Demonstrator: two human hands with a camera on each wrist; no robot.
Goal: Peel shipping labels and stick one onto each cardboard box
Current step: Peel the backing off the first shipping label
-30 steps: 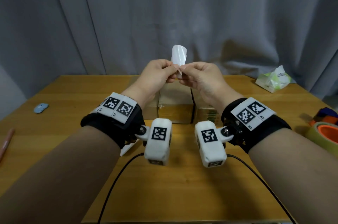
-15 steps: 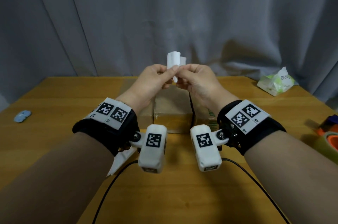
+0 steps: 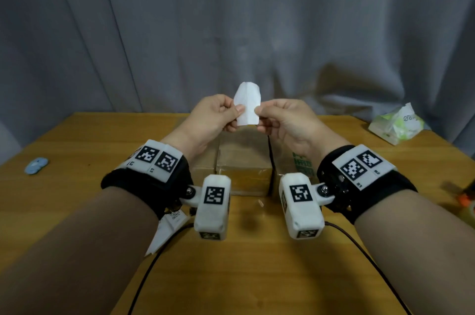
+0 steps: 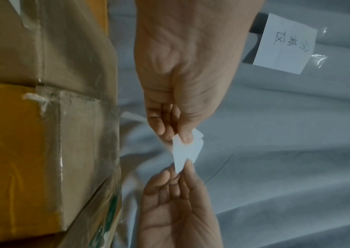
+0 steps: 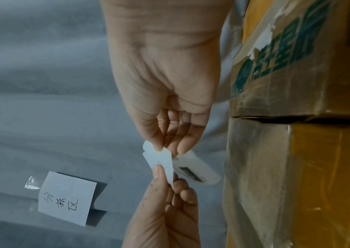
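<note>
Above the boxes, both hands hold one small white shipping label upright between them. My left hand pinches its left edge between thumb and fingers, and my right hand pinches its right edge. In the right wrist view the paper shows as two layers: a plain white backing and a printed layer with a black mark, parted at the pinch. Below the hands three cardboard boxes stand side by side: a left one, a taped middle one and a green-printed right one.
A strip of further labels lies on the wooden table under my left wrist. A blue object lies far left, a tissue pack back right, an orange tape roll at the right edge. A grey curtain hangs behind.
The label was a narrow curled strip between touching fingertips. Now my hands have drawn slightly apart and the paper is spread wider between them.
</note>
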